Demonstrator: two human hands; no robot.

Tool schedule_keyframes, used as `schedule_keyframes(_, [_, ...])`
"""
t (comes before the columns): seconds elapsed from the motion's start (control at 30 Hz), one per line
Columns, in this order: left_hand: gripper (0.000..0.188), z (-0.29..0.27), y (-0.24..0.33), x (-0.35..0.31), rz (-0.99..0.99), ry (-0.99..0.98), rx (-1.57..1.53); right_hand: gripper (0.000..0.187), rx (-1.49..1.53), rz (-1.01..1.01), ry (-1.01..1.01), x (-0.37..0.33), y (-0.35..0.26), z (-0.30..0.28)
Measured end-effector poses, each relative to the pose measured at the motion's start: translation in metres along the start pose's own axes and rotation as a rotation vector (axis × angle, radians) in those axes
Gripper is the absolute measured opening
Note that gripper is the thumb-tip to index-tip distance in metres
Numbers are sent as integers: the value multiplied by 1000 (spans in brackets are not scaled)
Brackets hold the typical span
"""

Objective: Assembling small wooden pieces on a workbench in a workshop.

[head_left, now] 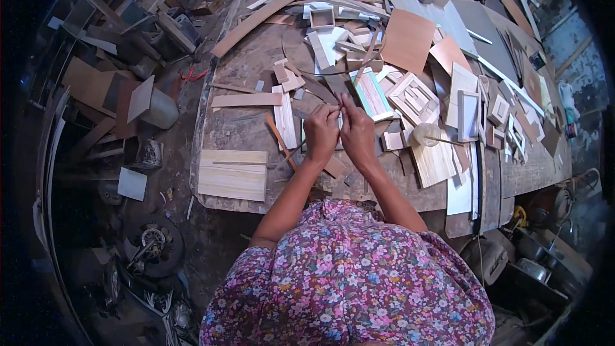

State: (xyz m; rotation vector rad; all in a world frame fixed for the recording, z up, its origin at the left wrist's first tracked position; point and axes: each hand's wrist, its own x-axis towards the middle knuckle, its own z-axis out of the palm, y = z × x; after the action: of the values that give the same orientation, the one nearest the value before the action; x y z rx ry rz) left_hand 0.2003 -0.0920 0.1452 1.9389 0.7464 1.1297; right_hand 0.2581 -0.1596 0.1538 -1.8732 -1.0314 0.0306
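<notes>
While both hands meet over the workbench (256,77) | left hand (320,131) and right hand (357,134) pinch 1 thin strip (337,110) between fingertips | fingers clamped together on it

Pink-and-purple floral garment (346,282), pale striped wood panel (232,174), orange-brown veneer sheet (407,40), grey-brown worktable (246,67), red-handled pliers (192,75)

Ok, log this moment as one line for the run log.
left hand and right hand: pinching thin strip together | over workbench | wood offcuts around
</notes>
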Motion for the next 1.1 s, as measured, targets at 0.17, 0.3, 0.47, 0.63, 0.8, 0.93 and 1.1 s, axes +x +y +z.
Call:
schedule_keyframes(0.17, [2,-1,-4,-1,47,-32,81,38,13,-60,14,-3,-3,-4])
schedule_keyframes(0.3, [2,0,-4,0,84,-19,89,38,-41,-7,-18,3,5,1])
schedule_keyframes(0.47, [3,0,-7,0,69,-18,88,38,-74,-42,-17,0,2,-2])
schedule_keyframes(0.63, [4,-2,-7,1,77,-22,73,30,-95,-30,23,1,2,2])
schedule_keyframes(0.8, [5,-3,-9,0,143,-48,98,28,-64,-12,2,4,7,3])
schedule_keyframes(0.93, [5,-1,-15,0,111,-22,112,31,-85,-33,-13,-1,-3,-1])
schedule_keyframes(1.1, [4,0,-9,-1,145,-61,105,36,-85,-68,-22,3,7,-2])
